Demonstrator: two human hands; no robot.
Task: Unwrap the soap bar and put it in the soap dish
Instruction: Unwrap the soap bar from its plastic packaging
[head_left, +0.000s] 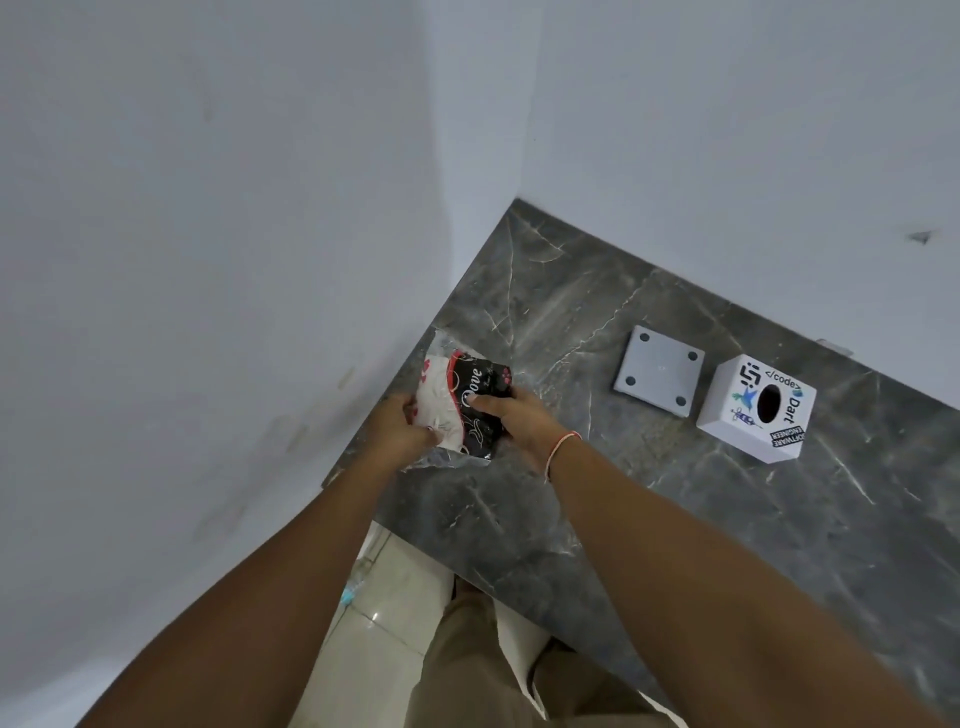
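Note:
A wrapped soap bar (470, 402) in a black, white and red printed wrapper with clear plastic ends is held just above the dark marble counter (649, 493), near its left corner. My left hand (402, 434) grips the white left side of the pack. My right hand (511, 415) grips the black right side, thumb on top. A flat grey square piece with four round dots (660, 376), possibly the soap dish, lies on the counter to the right of my hands.
A white cube-shaped box with stickers and a round hole (756, 410) stands right of the grey square. White walls close the corner on the left and behind. The counter's front edge runs diagonally over a tiled floor (395, 597).

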